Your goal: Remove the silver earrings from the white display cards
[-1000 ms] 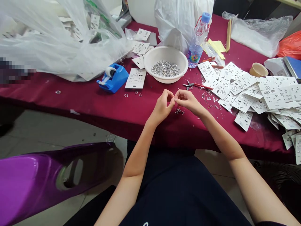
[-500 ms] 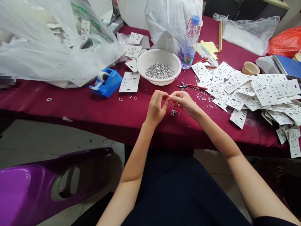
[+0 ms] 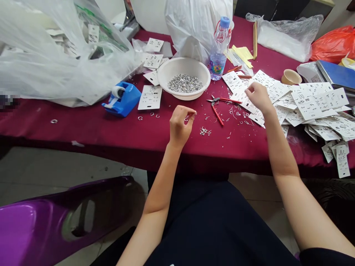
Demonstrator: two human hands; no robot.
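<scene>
My left hand point(image 3: 181, 125) is raised over the maroon cloth, thumb and forefinger pinched on something tiny and pale that I cannot make out. Out to the right, my right hand point(image 3: 259, 96) hovers above or touches the white jewellery cards point(image 3: 237, 85), its fingers bunched together and their tips partly hidden. Between the hands lies a small heap of metal pins point(image 3: 205, 131). Pliers with red handles point(image 3: 217, 113) rest open on the cloth, with loose metal rings and wires point(image 3: 239, 115) beside them. Behind my left hand stands a white bowl point(image 3: 184, 96) of small silvery metal pieces.
A blue tape dispenser point(image 3: 125, 101) and a single card point(image 3: 150, 98) are left of the bowl. A water bottle point(image 3: 218, 55) stands behind it. Large plastic bags point(image 3: 91, 83) fill the back left. A purple chair point(image 3: 41, 214) is at lower left.
My right hand has left my left hand and moved right to the cards. My left hand stays pinched in nearly the same place. The pliers and pin heap are now uncovered.
</scene>
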